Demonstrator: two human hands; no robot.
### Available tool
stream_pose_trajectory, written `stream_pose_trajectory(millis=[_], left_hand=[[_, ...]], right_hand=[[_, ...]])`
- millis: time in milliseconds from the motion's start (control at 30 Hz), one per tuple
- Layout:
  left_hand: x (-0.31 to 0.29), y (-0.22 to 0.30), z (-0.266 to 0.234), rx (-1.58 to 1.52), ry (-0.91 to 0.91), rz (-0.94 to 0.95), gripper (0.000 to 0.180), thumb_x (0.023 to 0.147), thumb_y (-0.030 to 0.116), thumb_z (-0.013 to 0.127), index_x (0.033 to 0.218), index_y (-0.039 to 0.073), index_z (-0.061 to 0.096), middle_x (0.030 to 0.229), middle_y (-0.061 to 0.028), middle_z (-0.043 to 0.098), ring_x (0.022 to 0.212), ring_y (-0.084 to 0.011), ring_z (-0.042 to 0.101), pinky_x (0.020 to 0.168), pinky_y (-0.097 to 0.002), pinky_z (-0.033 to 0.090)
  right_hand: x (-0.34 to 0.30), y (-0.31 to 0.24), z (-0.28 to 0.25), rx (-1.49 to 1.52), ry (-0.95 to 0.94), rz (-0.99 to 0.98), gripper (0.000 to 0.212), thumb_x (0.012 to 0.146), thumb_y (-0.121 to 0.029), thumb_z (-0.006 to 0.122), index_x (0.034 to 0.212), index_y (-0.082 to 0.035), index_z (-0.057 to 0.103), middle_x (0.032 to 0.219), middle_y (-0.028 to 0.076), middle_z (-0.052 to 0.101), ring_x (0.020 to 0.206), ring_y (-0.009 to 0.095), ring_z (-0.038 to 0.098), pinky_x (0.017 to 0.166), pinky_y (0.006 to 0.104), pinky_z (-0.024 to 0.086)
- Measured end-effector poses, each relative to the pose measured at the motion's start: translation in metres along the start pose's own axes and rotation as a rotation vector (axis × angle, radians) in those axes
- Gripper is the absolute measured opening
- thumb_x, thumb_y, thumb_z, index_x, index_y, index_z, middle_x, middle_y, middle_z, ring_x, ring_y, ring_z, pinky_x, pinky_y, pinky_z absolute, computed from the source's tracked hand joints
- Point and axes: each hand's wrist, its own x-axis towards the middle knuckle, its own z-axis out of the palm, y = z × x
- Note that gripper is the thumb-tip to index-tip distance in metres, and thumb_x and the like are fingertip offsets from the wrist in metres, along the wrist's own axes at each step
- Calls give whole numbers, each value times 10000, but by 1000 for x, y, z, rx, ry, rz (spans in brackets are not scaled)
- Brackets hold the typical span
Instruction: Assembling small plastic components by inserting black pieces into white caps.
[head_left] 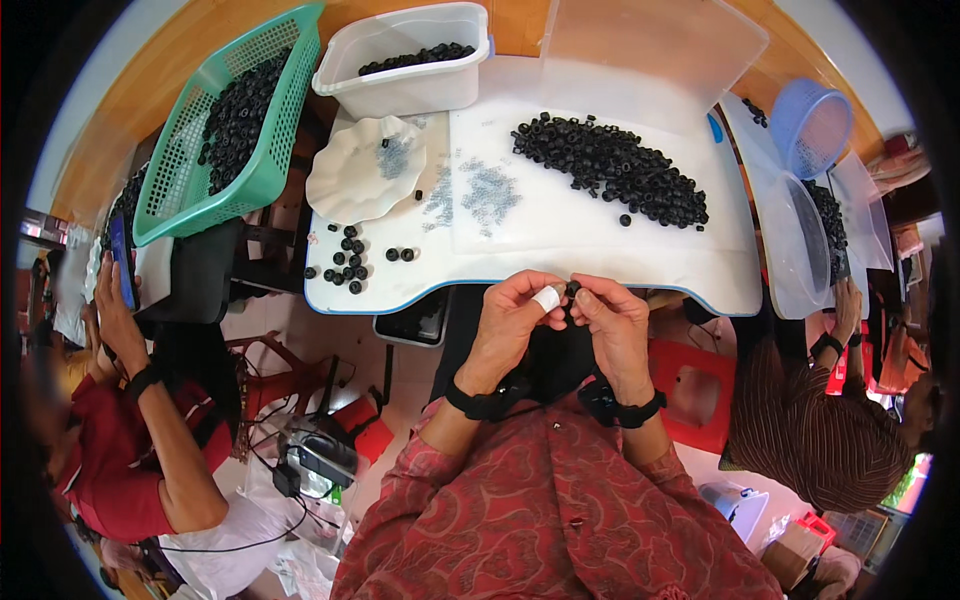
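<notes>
Just in front of the white table's near edge, my two hands meet. My left hand, with white tape round one finger, is closed in a pinch. My right hand pinches a small round black plastic part between thumb and finger, and the left fingertips sit close against it. Whether the left fingers hold something small is hidden. On the table beyond lies a big heap of similar black parts. Clear tiny pieces are spread left of it. Several loose black parts stand near the left edge.
A wavy-edged cream plate with some clear pieces is at the table's left. Behind it are a white tub and a green basket, both holding black parts. People sit at both sides. A red stool is at my right.
</notes>
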Motion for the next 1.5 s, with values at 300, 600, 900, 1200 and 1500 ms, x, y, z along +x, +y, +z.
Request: stream_pose_trajectory(millis=[300,600,900,1200,1500], left_hand=[[-9,4,-1,134,-18,58,251,899,25,606,1147,4,641,860,-24,645,697,-67,579,599,-197,507],[-17,10,2,194,-63,80,210,900,49,612,1099,14,669,871,-19,663,681,-48,563,578,-178,463],[-24,10,-2,187,-34,119,193,923,88,601,1084,2,663,926,-38,666,758,-90,609,643,-216,516],[-32,14,-2,22,31,119,196,942,71,562,1104,-26,615,941,-85,658,781,-142,655,689,-278,578],[-33,16,-23,-25,42,119,194,933,43,557,1105,-26,615,928,-88,653,763,-142,651,682,-280,577]], right_hand=[[-7,3,6,-11,-26,9,146,879,-35,641,1017,12,638,840,46,653,706,93,597,635,205,460],[-15,1,6,-13,-21,36,84,877,-60,655,943,-11,640,812,33,651,680,89,595,615,204,456],[-19,2,14,-126,-20,-53,109,884,-70,659,977,-13,650,852,24,660,703,78,593,637,201,454],[-24,-5,23,-312,-64,-146,102,903,-53,631,995,-15,655,862,13,661,756,52,577,645,192,449],[-8,-10,43,-629,-157,-414,127,853,14,648,979,17,659,894,58,618,752,99,594,663,219,476]])
